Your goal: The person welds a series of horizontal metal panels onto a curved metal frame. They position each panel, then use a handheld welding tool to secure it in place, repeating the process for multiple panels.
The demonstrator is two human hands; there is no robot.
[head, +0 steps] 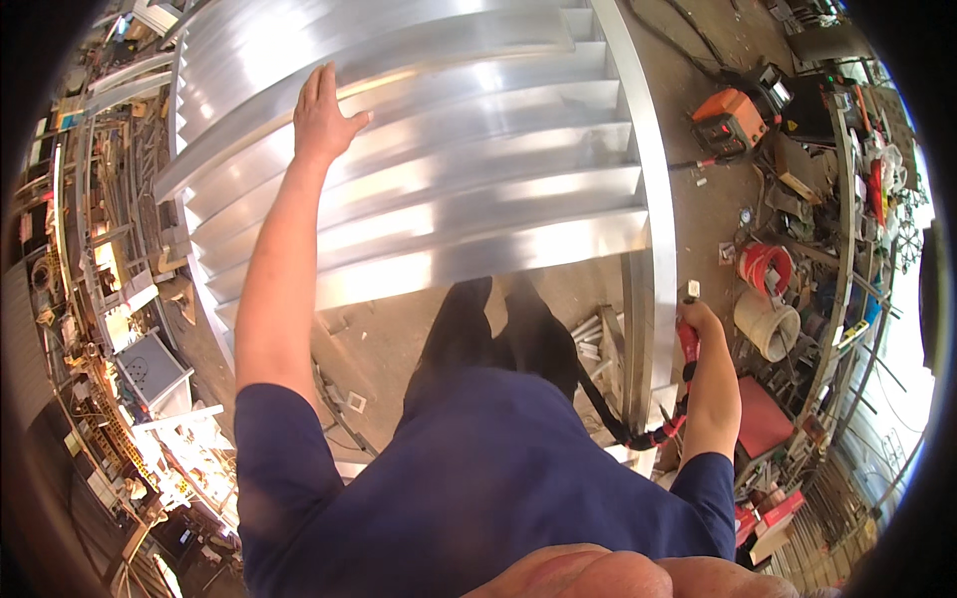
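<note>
A large frame of shiny metal slats lies before me, with a wide side rail along its right. Across the slats runs a loose-looking long metal bar. My left hand is spread flat at this bar, fingers straight and thumb apart, holding nothing; whether it presses on the metal is unclear. Beside the outer edge of the right rail, my right hand is closed around a red-handled tool, seemingly a welding torch. A black and red cable loops from it towards my legs. The tool's tip is not clearly visible.
An orange and black machine stands on the floor at the right. Near it are a red bucket, a white bucket and a red-topped seat. Cluttered metal racks line the right; metal stock fills the left.
</note>
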